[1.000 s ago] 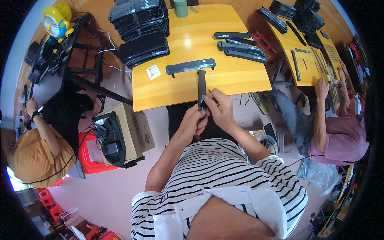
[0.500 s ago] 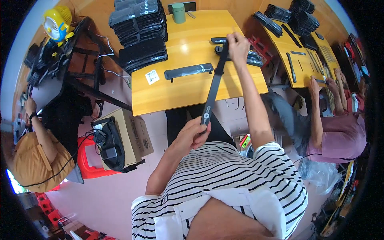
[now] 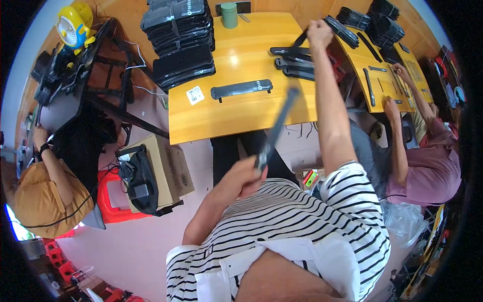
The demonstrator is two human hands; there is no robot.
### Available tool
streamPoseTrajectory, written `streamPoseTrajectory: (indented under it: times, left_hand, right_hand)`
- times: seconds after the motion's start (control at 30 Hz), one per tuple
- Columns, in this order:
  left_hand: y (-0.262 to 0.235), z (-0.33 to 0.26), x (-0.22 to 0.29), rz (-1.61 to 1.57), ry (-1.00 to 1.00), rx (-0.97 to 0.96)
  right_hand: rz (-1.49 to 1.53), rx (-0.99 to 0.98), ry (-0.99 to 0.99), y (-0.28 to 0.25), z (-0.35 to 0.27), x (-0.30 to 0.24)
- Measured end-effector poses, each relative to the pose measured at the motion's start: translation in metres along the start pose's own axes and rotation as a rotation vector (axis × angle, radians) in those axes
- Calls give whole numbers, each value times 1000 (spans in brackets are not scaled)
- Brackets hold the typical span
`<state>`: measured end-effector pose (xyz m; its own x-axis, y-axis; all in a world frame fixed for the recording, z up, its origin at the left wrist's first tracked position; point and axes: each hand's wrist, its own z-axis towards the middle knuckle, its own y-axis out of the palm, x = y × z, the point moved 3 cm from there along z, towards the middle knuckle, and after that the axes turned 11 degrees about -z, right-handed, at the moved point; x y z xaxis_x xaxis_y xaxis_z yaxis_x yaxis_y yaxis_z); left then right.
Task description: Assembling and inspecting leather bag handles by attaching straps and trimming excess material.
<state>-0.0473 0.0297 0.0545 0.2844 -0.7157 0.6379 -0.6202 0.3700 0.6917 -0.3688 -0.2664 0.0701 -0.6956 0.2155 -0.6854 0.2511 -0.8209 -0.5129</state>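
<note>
Strap: long, narrow black strap [image 3: 275,128], stretched taut across the middle of the frame, lower end by the person's chest, upper end blurred on its way toward the raised hand.
Handling: judged light and flexible, stiff enough to hold a line under pull; best gripped at both ends, as now; not fragile.
Left hand: left hand [image 3: 245,176] curled closed around the strap's lower end, centre of frame.
Right hand: right hand [image 3: 319,33] raised in the upper middle, fingers closed over a dark strip; whether that is the same strap's top end cannot be told.
Worktop: yellow worktop [image 3: 241,108] just beyond, with one black strap lying flat [image 3: 242,89] and a few more [image 3: 294,63] near the right hand.
Label: small white square sticker [image 3: 194,95] at the worktop's left.
Packages: stacked black packs [image 3: 178,35] at upper left; brown cardboard box [image 3: 168,168] on the floor, left of centre.
</note>
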Motion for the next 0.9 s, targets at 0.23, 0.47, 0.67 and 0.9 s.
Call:
streamPoseTrajectory:
  times: [0.23,0.47,0.67,0.9]
  left_hand:
    - [-91,-25,0,-132,350,452]
    - [-184,-3,-2,-209,368,588]
    - [-200,-3,-19,-12,86,922]
    - [-113,-7,8,343,456,561]
  right_hand:
    - [513,-28,-188,-81,49,-4]
    - [716,-227,-199,-155,-10,-41]
    - [598,-474,-90,-184,-54,-45]
    - [559,-1176,-225,-174,-127,-47]
